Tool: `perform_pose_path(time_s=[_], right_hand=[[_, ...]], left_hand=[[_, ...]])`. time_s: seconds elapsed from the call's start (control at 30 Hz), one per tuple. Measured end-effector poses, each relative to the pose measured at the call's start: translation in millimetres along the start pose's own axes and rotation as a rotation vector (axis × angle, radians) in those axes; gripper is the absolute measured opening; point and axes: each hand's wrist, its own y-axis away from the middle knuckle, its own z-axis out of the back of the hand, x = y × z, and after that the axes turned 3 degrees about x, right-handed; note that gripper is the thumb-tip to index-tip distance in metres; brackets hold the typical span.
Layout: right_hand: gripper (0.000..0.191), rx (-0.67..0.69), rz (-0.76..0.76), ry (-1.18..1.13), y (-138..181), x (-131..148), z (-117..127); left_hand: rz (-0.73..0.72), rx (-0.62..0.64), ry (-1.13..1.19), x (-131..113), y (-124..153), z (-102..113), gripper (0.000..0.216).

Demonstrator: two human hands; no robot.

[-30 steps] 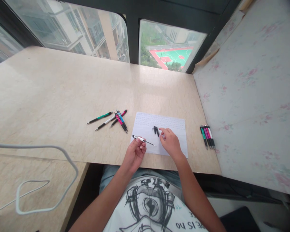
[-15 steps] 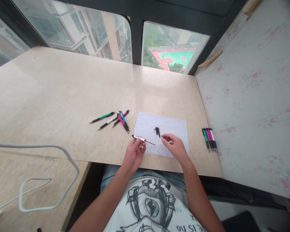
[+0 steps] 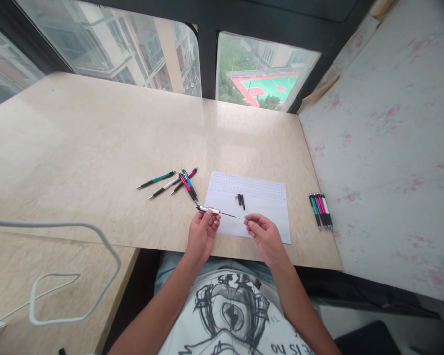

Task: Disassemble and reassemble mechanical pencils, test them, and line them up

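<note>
My left hand is closed on a white ballpoint pen barrel with a black clip end. A thin dark refill sticks out of the barrel to the right. Just beyond the refill's tip, the thumb and fingers of my right hand are pinched together; whatever they hold is too small to make out. Small black pen parts lie on a sheet of paper with handwriting along its top, beyond my hands.
Several loose pens in green, white, pink and blue lie left of the paper, some crossing. A row of pens lies at the right near the papered wall. A white cable arches over the lower left.
My right hand has lowered a little and its fingers have come together in a pinch. My left hand has shifted slightly left with the pen barrel.
</note>
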Motion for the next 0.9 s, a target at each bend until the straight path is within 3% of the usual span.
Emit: perform_pose_path(time_s=[0.23, 0.9], right_hand=[[0.019, -0.005, 0.045, 0.172, 5.0, 8.1, 1.1], [0.019, -0.051, 0.096, 0.317, 6.5, 8.1, 4.4]], left_hand=[[-0.009, 0.002, -0.017, 1.4, -1.9, 2.1, 0.020], [-0.015, -0.003, -0.043, 2.2, -0.1, 1.0, 0.018]])
